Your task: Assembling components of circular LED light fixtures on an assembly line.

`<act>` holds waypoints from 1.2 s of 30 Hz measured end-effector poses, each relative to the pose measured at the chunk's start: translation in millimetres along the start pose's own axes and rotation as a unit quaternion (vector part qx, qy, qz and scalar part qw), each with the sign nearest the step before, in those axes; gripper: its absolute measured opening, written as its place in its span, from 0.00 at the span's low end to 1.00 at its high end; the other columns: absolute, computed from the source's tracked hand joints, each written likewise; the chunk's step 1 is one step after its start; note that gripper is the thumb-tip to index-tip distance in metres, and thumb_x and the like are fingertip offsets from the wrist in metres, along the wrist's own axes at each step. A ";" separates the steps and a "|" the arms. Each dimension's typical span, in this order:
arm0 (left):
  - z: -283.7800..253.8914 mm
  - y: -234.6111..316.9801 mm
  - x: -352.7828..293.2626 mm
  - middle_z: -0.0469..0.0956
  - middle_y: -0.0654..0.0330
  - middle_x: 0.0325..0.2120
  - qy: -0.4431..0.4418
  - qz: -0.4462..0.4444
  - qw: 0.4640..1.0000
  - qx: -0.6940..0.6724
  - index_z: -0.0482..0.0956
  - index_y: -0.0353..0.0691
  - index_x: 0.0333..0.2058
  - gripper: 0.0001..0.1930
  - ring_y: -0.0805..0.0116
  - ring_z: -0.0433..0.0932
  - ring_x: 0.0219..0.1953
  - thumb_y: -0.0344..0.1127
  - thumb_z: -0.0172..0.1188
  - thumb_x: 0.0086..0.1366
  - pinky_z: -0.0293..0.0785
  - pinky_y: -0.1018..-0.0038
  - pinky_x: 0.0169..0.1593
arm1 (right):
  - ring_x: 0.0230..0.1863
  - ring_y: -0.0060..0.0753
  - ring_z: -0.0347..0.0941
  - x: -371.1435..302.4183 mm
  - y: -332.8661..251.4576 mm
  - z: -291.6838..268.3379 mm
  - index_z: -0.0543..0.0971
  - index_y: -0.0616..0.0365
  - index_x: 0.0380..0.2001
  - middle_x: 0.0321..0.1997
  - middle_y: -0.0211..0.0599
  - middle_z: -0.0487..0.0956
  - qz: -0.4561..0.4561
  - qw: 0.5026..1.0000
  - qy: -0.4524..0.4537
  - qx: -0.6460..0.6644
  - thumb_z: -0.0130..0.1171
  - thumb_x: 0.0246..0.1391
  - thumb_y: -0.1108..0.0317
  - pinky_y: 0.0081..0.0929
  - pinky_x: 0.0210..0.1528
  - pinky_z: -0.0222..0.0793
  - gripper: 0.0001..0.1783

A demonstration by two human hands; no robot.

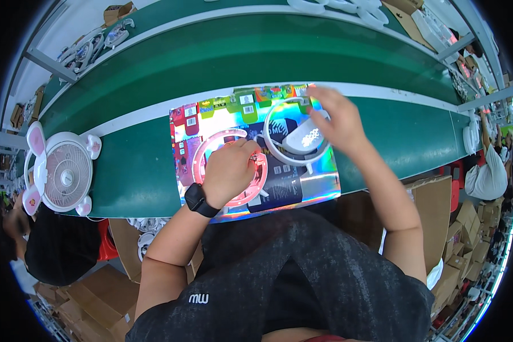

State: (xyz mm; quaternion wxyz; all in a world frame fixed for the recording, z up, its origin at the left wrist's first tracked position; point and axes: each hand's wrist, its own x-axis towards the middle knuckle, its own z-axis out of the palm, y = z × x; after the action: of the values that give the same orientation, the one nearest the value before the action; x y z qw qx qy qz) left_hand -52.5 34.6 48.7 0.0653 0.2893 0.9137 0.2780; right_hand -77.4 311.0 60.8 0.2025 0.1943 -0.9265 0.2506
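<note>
A pink ring (198,165) with small light dots along its rim lies on a shiny printed sheet (319,187). My left hand (229,171), with a black watch at its wrist, reaches across this ring, its fingers bent together on the ring's right part. What lies under the fingertips is hidden. To the right is a white ring (269,145) with a rounded white panel (305,138) that has a patterned patch. Over the upper right of the white ring is my right hand (337,121), slightly smeared, with thumb and fingers apart.
A white fan (68,174) with pink-and-white rabbit ears stands left on the green table (131,165). White rings (359,10) lie on the far shelf. Cardboard boxes (105,296) stand below on both sides. Another person (60,245) sits at the left.
</note>
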 end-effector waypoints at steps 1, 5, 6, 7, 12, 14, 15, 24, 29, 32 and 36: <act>-1.2 0.3 4.5 0.78 0.54 0.34 0.007 -0.003 1.000 0.001 0.78 0.42 0.40 0.11 0.51 0.79 0.36 0.29 0.55 0.57 0.75 0.58 0.36 | 0.53 0.47 0.75 21.4 17.4 1.8 0.77 0.55 0.50 0.55 0.42 0.77 0.027 0.999 -0.006 -0.020 0.61 0.52 0.65 0.38 0.53 0.73 0.21; -5.2 -0.3 9.2 0.78 0.53 0.38 -0.010 -0.022 0.999 -0.035 0.78 0.40 0.41 0.13 0.50 0.78 0.41 0.29 0.56 0.55 0.74 0.58 0.42 | 0.61 0.47 0.69 99.2 115.4 19.7 0.72 0.57 0.58 0.62 0.44 0.72 0.102 0.983 -0.045 -0.146 0.59 0.53 0.62 0.39 0.60 0.68 0.28; -8.7 0.2 2.3 0.77 0.53 0.41 0.026 0.000 0.998 -0.063 0.78 0.40 0.42 0.14 0.50 0.77 0.43 0.30 0.57 0.55 0.75 0.60 0.43 | 0.62 0.48 0.68 119.5 133.9 25.1 0.70 0.57 0.59 0.64 0.44 0.70 0.128 0.973 -0.067 -0.179 0.59 0.53 0.62 0.40 0.61 0.68 0.30; -12.7 0.4 -3.8 0.76 0.53 0.43 0.062 0.024 0.994 -0.092 0.78 0.40 0.43 0.15 0.51 0.77 0.45 0.30 0.59 0.55 0.75 0.62 0.45 | 0.63 0.48 0.67 139.0 151.4 30.4 0.68 0.58 0.61 0.66 0.43 0.68 0.153 0.961 -0.088 -0.214 0.58 0.54 0.61 0.40 0.61 0.67 0.31; -31.0 -23.2 -45.0 0.72 0.48 0.52 0.217 0.000 0.976 -0.028 0.78 0.38 0.45 0.18 0.41 0.68 0.58 0.33 0.64 0.54 0.67 0.55 0.58 | 0.67 0.48 0.61 219.5 217.1 63.4 0.64 0.55 0.64 0.68 0.42 0.64 0.185 0.925 -0.120 -0.310 0.55 0.55 0.63 0.43 0.64 0.65 0.32; -26.8 -32.3 -68.0 0.67 0.44 0.59 0.207 -0.056 0.977 -0.025 0.76 0.37 0.49 0.23 0.38 0.60 0.65 0.36 0.65 0.54 0.60 0.52 0.64 | 0.70 0.46 0.57 247.8 236.3 76.4 0.64 0.54 0.63 0.68 0.41 0.64 0.191 0.916 -0.115 -0.334 0.51 0.56 0.65 0.44 0.66 0.62 0.29; -24.6 -33.7 -74.9 0.67 0.44 0.59 0.210 -0.057 0.976 -0.026 0.76 0.37 0.49 0.23 0.38 0.60 0.65 0.36 0.65 0.54 0.60 0.52 0.64 | 0.70 0.46 0.57 254.5 248.4 77.6 0.64 0.54 0.63 0.68 0.41 0.64 0.187 0.916 -0.115 -0.335 0.51 0.56 0.65 0.44 0.66 0.62 0.29; -1.3 -24.2 -86.9 0.54 0.39 0.67 0.090 -0.097 0.989 -0.062 0.70 0.38 0.58 0.35 0.39 0.54 0.69 0.42 0.72 0.52 0.58 0.55 0.67 | 0.45 0.48 0.79 273.8 196.7 118.8 0.78 0.55 0.47 0.44 0.44 0.82 0.106 0.964 -0.126 -0.207 0.53 0.54 0.66 0.43 0.49 0.72 0.17; -21.6 -21.4 -76.7 0.72 0.43 0.56 0.159 -0.070 0.976 -0.129 0.71 0.38 0.58 0.36 0.47 0.72 0.59 0.40 0.73 0.50 0.72 0.60 0.58 | 0.39 0.25 0.78 213.6 39.4 90.7 0.77 0.64 0.46 0.40 0.36 0.82 0.115 0.909 -0.166 0.364 0.60 0.55 0.73 0.25 0.43 0.73 0.15; -43.3 -10.9 -51.9 0.79 0.50 0.45 0.208 -0.041 0.964 -0.161 0.74 0.37 0.54 0.32 0.53 0.80 0.46 0.38 0.73 0.50 0.77 0.65 0.46 | 0.40 0.21 0.78 155.6 -57.5 37.4 0.75 0.65 0.47 0.40 0.34 0.82 0.149 0.809 -0.232 0.518 0.60 0.56 0.75 0.22 0.44 0.74 0.15; -44.6 16.9 -35.0 0.79 0.57 0.28 0.262 0.052 0.947 -0.179 0.80 0.37 0.41 0.18 0.65 0.79 0.25 0.35 0.71 0.52 0.74 0.73 0.30 | 0.42 0.21 0.78 91.5 -123.4 -6.1 0.74 0.64 0.49 0.41 0.34 0.81 0.175 0.745 -0.300 0.569 0.62 0.56 0.74 0.22 0.44 0.75 0.17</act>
State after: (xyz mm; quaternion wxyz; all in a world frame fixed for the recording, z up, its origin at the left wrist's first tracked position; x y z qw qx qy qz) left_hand -27.9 5.4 93.9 -0.1401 0.2365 0.8173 0.5064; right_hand -95.8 192.1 156.5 -0.2817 0.1732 -0.6426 0.6912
